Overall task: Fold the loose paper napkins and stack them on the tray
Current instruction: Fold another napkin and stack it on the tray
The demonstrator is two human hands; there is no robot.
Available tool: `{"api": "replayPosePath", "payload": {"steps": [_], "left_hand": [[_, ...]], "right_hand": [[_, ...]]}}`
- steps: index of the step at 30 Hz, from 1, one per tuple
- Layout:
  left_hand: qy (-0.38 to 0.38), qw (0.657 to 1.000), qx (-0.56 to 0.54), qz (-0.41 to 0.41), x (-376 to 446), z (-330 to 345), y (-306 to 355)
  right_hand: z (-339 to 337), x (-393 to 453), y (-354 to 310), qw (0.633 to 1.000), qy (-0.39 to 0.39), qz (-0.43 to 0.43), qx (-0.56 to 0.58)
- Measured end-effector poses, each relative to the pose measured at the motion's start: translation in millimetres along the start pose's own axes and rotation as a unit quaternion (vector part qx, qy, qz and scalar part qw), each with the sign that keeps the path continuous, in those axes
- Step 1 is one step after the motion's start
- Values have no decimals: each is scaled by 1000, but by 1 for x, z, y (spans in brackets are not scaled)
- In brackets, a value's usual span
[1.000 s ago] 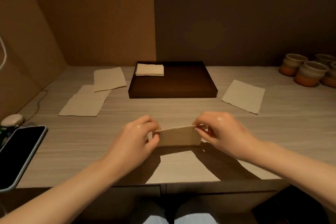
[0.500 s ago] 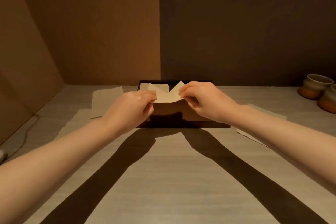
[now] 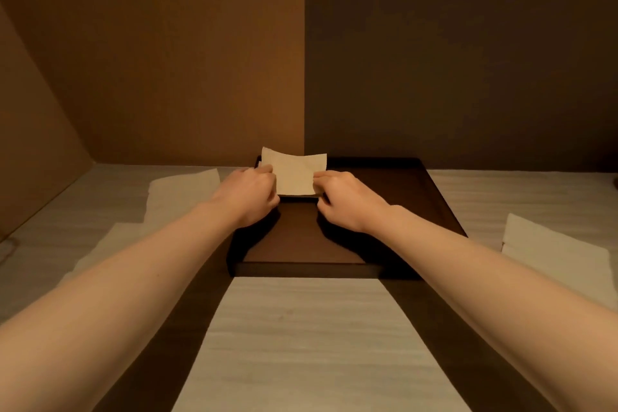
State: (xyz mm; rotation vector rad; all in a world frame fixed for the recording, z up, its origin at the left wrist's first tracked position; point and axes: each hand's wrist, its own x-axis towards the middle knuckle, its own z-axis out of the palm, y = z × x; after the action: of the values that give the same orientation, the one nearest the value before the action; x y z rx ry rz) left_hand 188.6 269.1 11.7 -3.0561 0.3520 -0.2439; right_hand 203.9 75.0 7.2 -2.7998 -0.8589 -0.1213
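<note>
A folded cream paper napkin [image 3: 294,174] is held over the far left part of the dark brown tray [image 3: 418,211]. My left hand [image 3: 249,196] pinches its left edge and my right hand [image 3: 347,201] pinches its right edge. The napkin's far corners stick up slightly. It hides most of the folded napkins lying under it on the tray; only a thin edge [image 3: 259,163] shows at the left. Loose unfolded napkins lie on the table: two to the left of the tray [image 3: 182,189] [image 3: 110,244] and one to the right [image 3: 551,247].
The light wood-grain table [image 3: 311,338] runs toward me from the tray. Brown walls close the back and left side. A thin cable [image 3: 6,244] lies at the far left edge.
Both hands carried the folded napkin from the near table forward over the tray and lowered it at the far left corner. The view tilted up; phone and cups left the frame.
</note>
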Motion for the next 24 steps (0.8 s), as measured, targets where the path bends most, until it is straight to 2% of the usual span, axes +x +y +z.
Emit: {"api": "replayPosePath", "payload": {"steps": [12,18,24], "left_hand": [[-30,1000,1,8,9,18,-11],[-84,995,55,0,13,25,-13],[-88,994,54,-30,7,21,-7]], "right_hand": [[21,7,0,998,-44,39,18],[26,7,-2,999,-35,26,-10],[22,-1,-1,999,-30,27,-15]]}}
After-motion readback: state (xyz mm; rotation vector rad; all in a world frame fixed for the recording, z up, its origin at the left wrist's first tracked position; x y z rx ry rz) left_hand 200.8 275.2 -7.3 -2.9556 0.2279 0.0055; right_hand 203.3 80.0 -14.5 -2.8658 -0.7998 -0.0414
